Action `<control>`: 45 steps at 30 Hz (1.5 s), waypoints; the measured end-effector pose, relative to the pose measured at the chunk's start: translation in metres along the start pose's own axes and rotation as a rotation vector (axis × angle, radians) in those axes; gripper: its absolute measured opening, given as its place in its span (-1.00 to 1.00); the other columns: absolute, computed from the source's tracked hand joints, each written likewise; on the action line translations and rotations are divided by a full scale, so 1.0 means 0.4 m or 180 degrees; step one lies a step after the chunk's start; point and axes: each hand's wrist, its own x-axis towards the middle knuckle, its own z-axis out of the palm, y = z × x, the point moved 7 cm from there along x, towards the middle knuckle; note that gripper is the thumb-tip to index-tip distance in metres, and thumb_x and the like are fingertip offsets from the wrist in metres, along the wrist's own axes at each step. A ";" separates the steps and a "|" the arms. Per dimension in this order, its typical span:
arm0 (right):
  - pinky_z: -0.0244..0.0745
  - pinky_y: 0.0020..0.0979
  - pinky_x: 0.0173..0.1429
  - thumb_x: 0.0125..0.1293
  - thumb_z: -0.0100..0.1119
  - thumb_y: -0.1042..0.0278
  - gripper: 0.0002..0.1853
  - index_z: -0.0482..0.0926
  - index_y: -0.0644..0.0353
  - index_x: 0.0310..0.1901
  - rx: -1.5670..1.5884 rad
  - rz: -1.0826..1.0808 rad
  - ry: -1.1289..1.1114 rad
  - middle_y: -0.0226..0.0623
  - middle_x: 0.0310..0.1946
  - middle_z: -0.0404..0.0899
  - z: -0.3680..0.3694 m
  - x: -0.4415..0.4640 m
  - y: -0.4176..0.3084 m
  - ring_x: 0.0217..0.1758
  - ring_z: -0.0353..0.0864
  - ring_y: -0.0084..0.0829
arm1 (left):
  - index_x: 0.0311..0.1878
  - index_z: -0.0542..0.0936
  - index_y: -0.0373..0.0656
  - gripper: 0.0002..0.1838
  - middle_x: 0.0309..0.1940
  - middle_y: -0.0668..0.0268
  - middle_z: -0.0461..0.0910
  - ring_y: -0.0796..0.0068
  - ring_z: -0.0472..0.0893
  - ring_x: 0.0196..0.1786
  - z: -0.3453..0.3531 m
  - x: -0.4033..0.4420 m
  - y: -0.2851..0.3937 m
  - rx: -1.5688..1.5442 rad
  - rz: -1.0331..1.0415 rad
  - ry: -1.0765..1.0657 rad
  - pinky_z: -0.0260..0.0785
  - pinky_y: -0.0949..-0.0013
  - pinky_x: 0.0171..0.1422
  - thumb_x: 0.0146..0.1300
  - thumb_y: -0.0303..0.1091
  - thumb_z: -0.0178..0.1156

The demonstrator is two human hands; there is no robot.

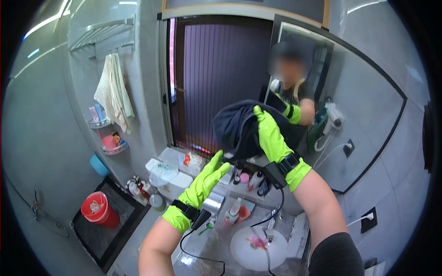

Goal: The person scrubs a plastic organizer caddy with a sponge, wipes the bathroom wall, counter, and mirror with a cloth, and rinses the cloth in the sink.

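A dark blue cloth (235, 126), bunched up, is held high before the mirror by my right hand (271, 133), in a yellow-green rubber glove. Its thumb side shows on the near face of the cloth; some fingers are hidden. Below and to the left, my left hand (207, 181), gloved alike, points upward with its fingers apart and nothing in them. It is below the cloth, not touching it. Each wrist wears a black strap with a small device and a cable.
A white sink (258, 248) with a pink item lies below, beside bottles (232, 211) and a pink cup (244, 212). The mirror (359, 106) reflects a person. Red buckets (100, 210) stand at left. A towel (113, 92) hangs from a rack. Behind is a dark door (221, 78).
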 end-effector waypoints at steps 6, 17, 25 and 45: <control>0.37 -0.35 0.41 0.53 0.06 0.13 -0.48 0.38 0.27 0.38 0.0929 0.0088 -0.0681 -0.19 0.30 0.47 0.076 -0.264 -0.071 0.25 0.55 -0.29 | 0.49 0.23 -0.17 -0.07 0.31 0.17 0.47 0.21 0.52 0.31 0.185 0.018 0.026 -0.2628 -0.0420 0.0045 0.36 0.14 0.43 0.28 0.33 0.17; 0.31 -0.19 0.44 0.35 0.26 0.10 -0.34 0.37 0.23 0.40 -0.1454 0.0124 0.1463 -0.15 0.38 0.37 -0.349 -0.660 -0.329 0.44 0.35 -0.25 | 0.47 0.17 -0.31 -0.04 0.41 -0.10 0.14 -0.19 -0.03 0.44 0.185 0.607 0.619 0.2094 0.1430 0.1240 -0.13 -0.10 0.47 0.40 0.44 -0.17; 0.34 -0.20 0.40 0.33 0.28 0.22 -0.38 0.37 0.23 0.38 -0.1454 0.0926 0.2168 -0.16 0.38 0.36 -0.425 -0.983 -0.128 0.43 0.36 -0.22 | 0.06 0.70 0.00 -0.56 0.27 0.14 0.49 -0.26 0.25 0.42 0.409 0.655 0.397 0.3533 0.3285 0.1580 -0.14 -0.38 0.52 0.19 0.01 0.28; 0.41 -0.27 0.31 0.27 0.37 0.31 -0.52 0.54 0.19 0.22 -0.1805 0.0969 0.2786 -0.19 0.33 0.40 -0.511 -1.283 -0.045 0.37 0.40 -0.27 | 0.39 0.45 0.09 -0.28 0.23 0.10 0.48 -0.23 0.33 0.36 0.777 0.820 0.608 0.3608 0.3729 0.2248 0.02 -0.32 0.47 0.11 -0.01 0.29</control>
